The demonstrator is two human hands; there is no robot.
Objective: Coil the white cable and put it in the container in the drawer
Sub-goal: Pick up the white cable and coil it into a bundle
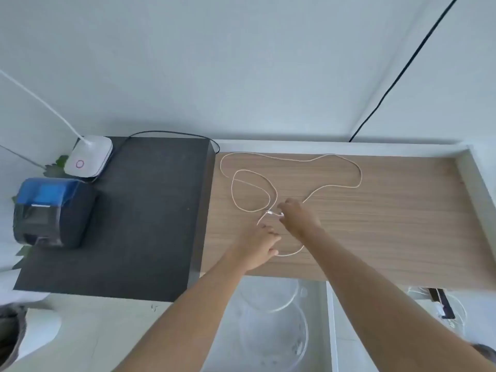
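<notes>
While I watch from the head camera, I log this:
Hands: two, both reaching over the wooden desktop (389, 210).
Left hand (259, 244): palm down, fingers loosely curled beside the cable; I cannot tell whether it grips anything.
Right hand (298, 217): fingertips pinched on the cable's white plug ends.
White cable (295, 158): one, uncoiled, sprawled in wide loops on the desktop, one loop passing under my wrists.
Drawer (330, 318): one, open below the desk edge, a divider splitting it.
Clear round containers (273, 336): two I can count in the left compartment; contents too blurred to tell.
Right compartment: a dark item and thin white loops, unclear.
Black mat (150, 210): one, carrying one blue printer (51, 210) and one white lamp base (90, 157).
</notes>
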